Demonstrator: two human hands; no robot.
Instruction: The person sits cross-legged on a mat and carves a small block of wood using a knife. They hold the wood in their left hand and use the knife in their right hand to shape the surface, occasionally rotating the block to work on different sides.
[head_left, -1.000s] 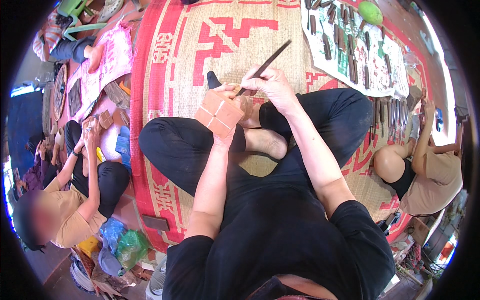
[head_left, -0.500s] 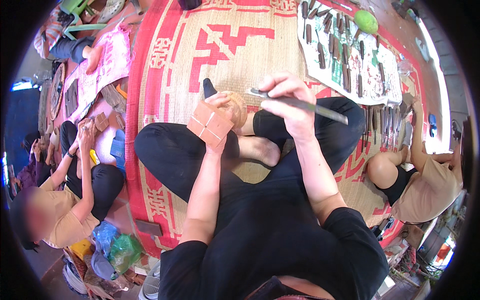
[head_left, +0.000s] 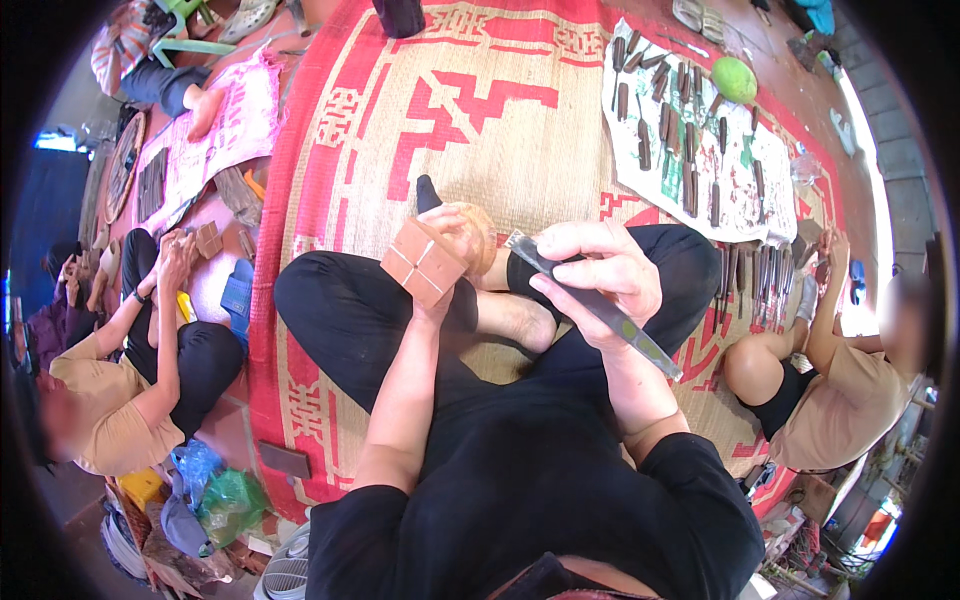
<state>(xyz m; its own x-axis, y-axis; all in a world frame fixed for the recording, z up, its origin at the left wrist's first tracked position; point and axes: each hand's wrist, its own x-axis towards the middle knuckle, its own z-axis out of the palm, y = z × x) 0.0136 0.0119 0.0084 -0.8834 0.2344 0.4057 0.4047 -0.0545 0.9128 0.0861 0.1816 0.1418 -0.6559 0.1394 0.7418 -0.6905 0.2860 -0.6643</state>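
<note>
Left hand (head_left: 455, 228): we find it curled, fingers bent behind a reddish-brown, square, wooden-looking block (head_left: 423, 262) whose near face carries two pale crossing lines. The block is held over the lap, toward the left knee, marked face tilted up to us. Thumb hidden. Just beyond the fingers shows a rounded tan object (head_left: 484, 240); we cannot tell whether it is gripped too, or joined to the block.

Right hand (head_left: 630, 280): fingers folded closely around a long, flat, dark-grey tool with green oval patches (head_left: 615, 318). Its pale tip points toward the left hand, apart from the block.

Handling note: in our judgement, the block is best kept braced by the left hand, with the forearm low and the wrist quiet. We would keep those fingers out of the tip's line, hold the tool close to its working end, and favour short, controlled movements with the marked face well lit.

Farther out: crossed legs in black trousers (head_left: 335, 300), then a straw-coloured woven mat with red patterns (head_left: 570, 170). Upper right, we log a stained white cloth (head_left: 665, 190) bearing dark-handled tools (head_left: 643, 145), with a round green fruit (head_left: 734, 79) beside it.
</note>
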